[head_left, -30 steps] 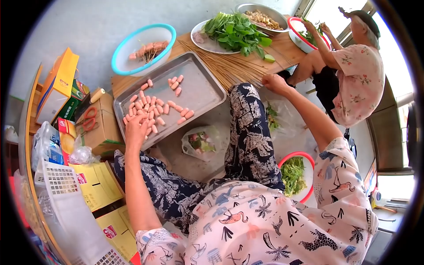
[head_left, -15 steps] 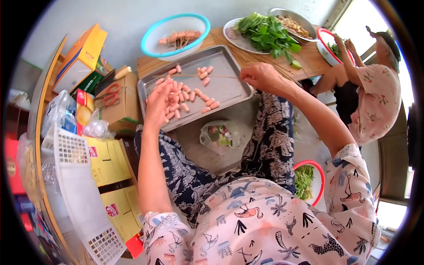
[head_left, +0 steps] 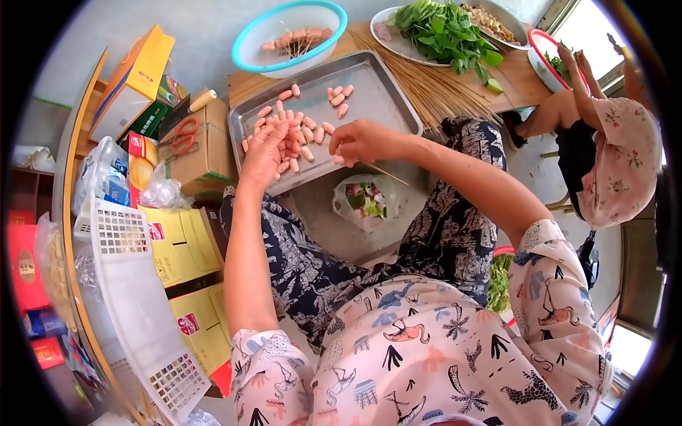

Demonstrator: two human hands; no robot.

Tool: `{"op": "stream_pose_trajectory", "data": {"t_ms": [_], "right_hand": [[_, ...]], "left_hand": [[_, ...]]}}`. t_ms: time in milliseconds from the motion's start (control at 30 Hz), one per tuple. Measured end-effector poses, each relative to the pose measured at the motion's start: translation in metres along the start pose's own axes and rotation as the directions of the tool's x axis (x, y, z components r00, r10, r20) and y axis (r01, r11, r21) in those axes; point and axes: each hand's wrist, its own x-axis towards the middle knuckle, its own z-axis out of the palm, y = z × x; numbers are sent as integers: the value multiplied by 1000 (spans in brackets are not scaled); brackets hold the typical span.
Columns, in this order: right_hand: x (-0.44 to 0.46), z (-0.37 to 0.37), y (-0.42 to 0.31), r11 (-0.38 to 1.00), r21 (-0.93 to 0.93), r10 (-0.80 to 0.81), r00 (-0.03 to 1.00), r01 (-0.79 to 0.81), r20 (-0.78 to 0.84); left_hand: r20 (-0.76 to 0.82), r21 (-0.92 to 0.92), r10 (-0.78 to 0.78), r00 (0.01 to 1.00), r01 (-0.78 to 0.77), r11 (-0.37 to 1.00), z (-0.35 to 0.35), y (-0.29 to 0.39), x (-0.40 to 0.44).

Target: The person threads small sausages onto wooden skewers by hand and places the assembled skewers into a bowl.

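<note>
My left hand [head_left: 266, 155] is over the near left part of a metal tray [head_left: 387, 92], its fingers closed on a small sausage that they partly cover. Around it lie several more small pink sausages [head_left: 307, 133], loose in the tray. My right hand [head_left: 366, 140] is over the tray's near edge, to the right of my left hand, with its fingers pinched on a thin wooden skewer [head_left: 387, 173]. The skewer's free end sticks out below the palm, pointing right. A separate cluster of sausages [head_left: 339, 99] lies near the tray's middle.
Behind the tray stands a blue-rimmed bowl [head_left: 245, 60] with skewered sausages. Many bare skewers [head_left: 440, 92] lie right of the tray, below a plate of leafy greens [head_left: 444, 35]. Another person [head_left: 618, 156] sits at right. Scissors [head_left: 185, 135] rest on a carton at left.
My right hand has moved left and toward me, from the tray's right edge to near my left hand, bringing a skewer. My left hand stays above the sausages. The view has shifted slightly.
</note>
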Motion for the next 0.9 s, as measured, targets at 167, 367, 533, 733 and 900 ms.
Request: {"op": "stream_pose_trajectory", "data": {"t_ms": [167, 367, 533, 733, 900], "right_hand": [[6, -49, 44, 897, 436, 197, 945, -67, -260], [-11, -84, 35, 801, 590, 207, 880, 97, -427], [-16, -87, 26, 821, 544, 123, 876, 174, -466], [-22, -94, 31, 795, 565, 121, 855, 221, -504], [-18, -94, 29, 789, 580, 132, 866, 203, -482]], "left_hand": [[-136, 217, -70, 988, 99, 971, 3, -8, 6], [-167, 651, -56, 984, 153, 743, -5, -35, 31], [-14, 850, 127, 992, -55, 525, 4, -49, 95], [175, 969, 271, 946, -214, 122, 31, -74, 186], [131, 990, 67, 989, -133, 36, 28, -94, 227]]}}
